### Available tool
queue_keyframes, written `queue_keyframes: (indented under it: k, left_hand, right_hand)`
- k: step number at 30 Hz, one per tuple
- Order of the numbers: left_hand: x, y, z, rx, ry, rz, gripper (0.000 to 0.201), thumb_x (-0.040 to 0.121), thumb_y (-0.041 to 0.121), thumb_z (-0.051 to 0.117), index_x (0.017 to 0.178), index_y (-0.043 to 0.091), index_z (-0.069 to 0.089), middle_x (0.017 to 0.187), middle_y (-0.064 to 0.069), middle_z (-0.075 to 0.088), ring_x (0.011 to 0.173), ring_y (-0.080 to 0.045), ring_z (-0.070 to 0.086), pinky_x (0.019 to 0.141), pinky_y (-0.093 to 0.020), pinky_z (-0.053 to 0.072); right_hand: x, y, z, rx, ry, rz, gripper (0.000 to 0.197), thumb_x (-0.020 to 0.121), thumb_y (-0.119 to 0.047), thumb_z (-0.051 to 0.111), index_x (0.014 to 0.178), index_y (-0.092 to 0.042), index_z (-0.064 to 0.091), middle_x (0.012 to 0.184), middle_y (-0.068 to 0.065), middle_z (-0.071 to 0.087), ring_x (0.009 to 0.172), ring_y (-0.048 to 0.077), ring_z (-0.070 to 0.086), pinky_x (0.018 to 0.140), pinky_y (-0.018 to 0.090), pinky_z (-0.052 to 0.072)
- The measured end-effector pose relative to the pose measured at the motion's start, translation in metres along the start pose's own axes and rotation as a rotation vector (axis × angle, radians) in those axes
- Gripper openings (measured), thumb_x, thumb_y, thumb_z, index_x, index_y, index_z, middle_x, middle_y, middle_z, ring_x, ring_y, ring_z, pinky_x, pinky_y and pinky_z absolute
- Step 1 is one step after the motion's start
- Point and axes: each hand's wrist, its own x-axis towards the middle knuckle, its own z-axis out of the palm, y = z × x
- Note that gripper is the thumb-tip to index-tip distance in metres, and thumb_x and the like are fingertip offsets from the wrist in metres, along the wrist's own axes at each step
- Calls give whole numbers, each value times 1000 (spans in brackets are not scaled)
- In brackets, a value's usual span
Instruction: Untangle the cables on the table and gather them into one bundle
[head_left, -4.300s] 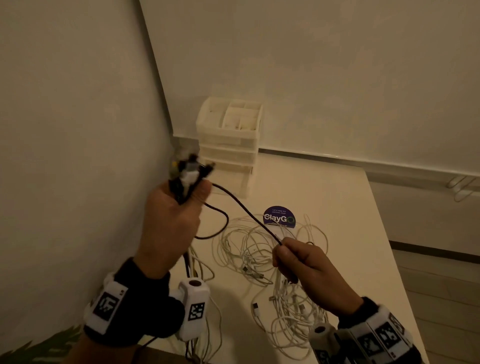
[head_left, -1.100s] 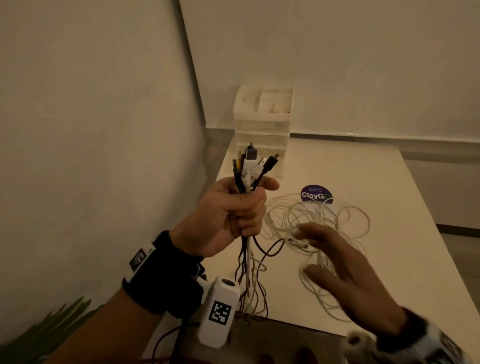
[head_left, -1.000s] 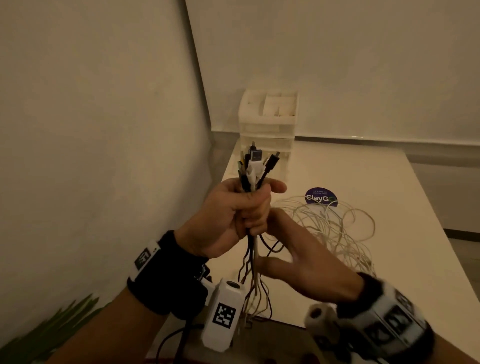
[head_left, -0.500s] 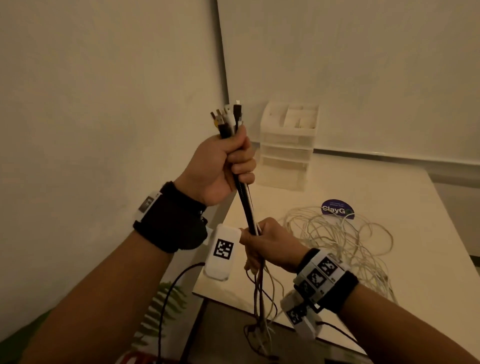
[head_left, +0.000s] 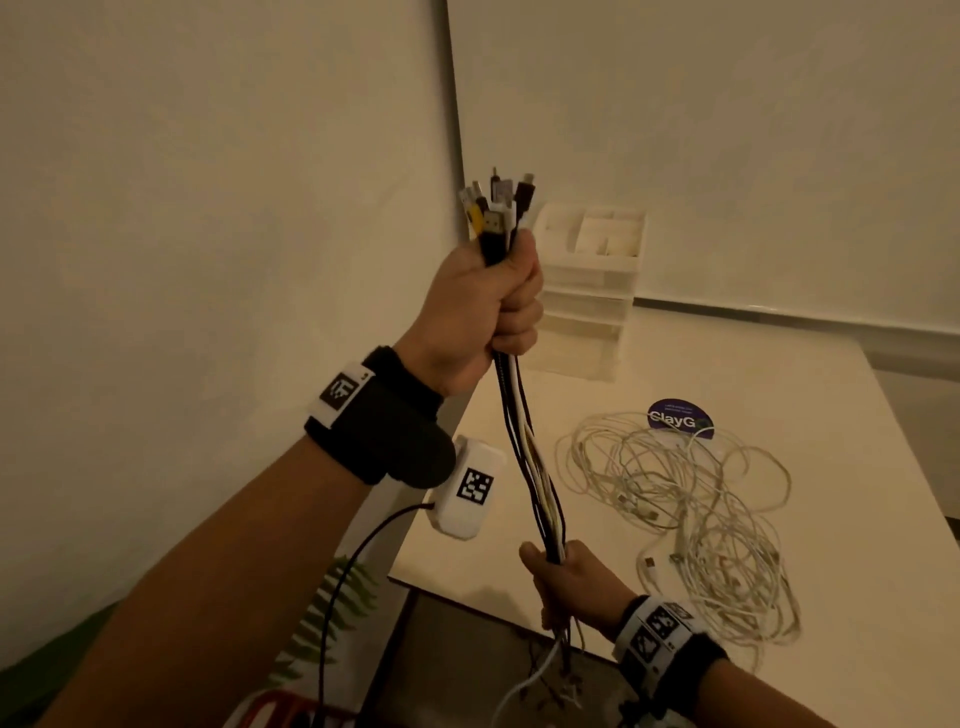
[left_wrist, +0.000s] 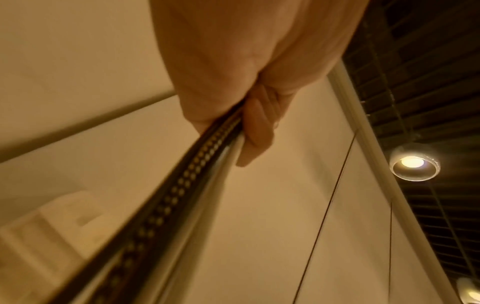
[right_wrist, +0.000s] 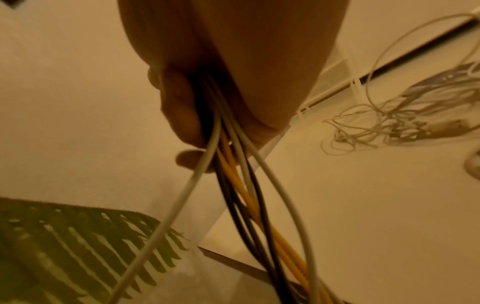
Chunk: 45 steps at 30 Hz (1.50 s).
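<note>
My left hand (head_left: 501, 301) is raised high and grips a bundle of black, white and yellow cables (head_left: 530, 457) just below their plugs (head_left: 496, 208), which stick up above the fist. Lower down, my right hand (head_left: 563, 577) is curled round the same bundle at the table's near left corner; the loose ends hang below it past the edge. The left wrist view shows the cables (left_wrist: 182, 185) running taut out of my left hand (left_wrist: 249, 115). In the right wrist view, cables (right_wrist: 241, 185) fan out below my right hand (right_wrist: 197, 127). A tangle of white cables (head_left: 696, 504) lies on the table.
The white table (head_left: 831, 415) stands in a corner with walls on the left and behind. A white drawer organiser (head_left: 587, 291) sits at the back left. A round purple sticker (head_left: 675, 415) lies by the tangle. A green plant leaf (head_left: 332, 613) is below the table's left edge.
My left hand has lifted the plug ends higher. My right hand, which took hold of the bundle just under the left hand, has slid down along the cables, pulling them straight.
</note>
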Motion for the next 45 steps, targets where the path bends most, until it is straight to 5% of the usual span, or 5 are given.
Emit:
queue_keyframes:
  k: [25, 29, 34, 38, 45]
  left_hand:
    - [16, 0, -16, -194, 82, 86, 32, 104, 31, 32, 76, 18, 39, 52, 10, 26, 41, -4, 19, 38, -20, 18]
    - [24, -17, -15, -202, 33, -6, 32, 104, 30, 32, 75, 17, 37, 52, 8, 26, 43, -6, 17, 39, -20, 21]
    - [31, -30, -16, -129, 42, -86, 29, 103, 29, 38, 79, 15, 44, 54, 6, 26, 42, -6, 22, 40, -22, 24]
    - [33, -31, -12, -115, 48, -95, 28, 102, 30, 40, 79, 15, 43, 54, 6, 25, 43, -7, 19, 41, -23, 21]
    - [26, -30, 5, -23, 132, -90, 31, 101, 32, 42, 75, 16, 43, 57, 4, 23, 42, -6, 19, 36, -17, 20]
  right_hand:
    - [-14, 106, 2, -373, -134, 242, 73, 43, -98, 46, 58, -26, 44, 60, -8, 48, 58, 7, 51, 63, 24, 44]
    - [-27, 81, -25, -395, -162, 230, 44, 71, -46, 77, 108, -39, 56, 110, -9, 60, 105, 10, 56, 99, 29, 45]
    - [-27, 69, -87, -594, -134, 229, 55, 84, 4, 48, 130, -24, 49, 127, -1, 49, 112, 16, 49, 86, 22, 44]
    - [-11, 72, -115, -731, 305, 243, 29, 85, -4, 47, 73, -30, 49, 96, 3, 59, 86, 20, 54, 82, 31, 50]
    - [7, 117, -94, -961, 218, 333, 41, 99, -26, 39, 139, -16, 41, 138, 7, 47, 131, 26, 43, 105, 36, 39]
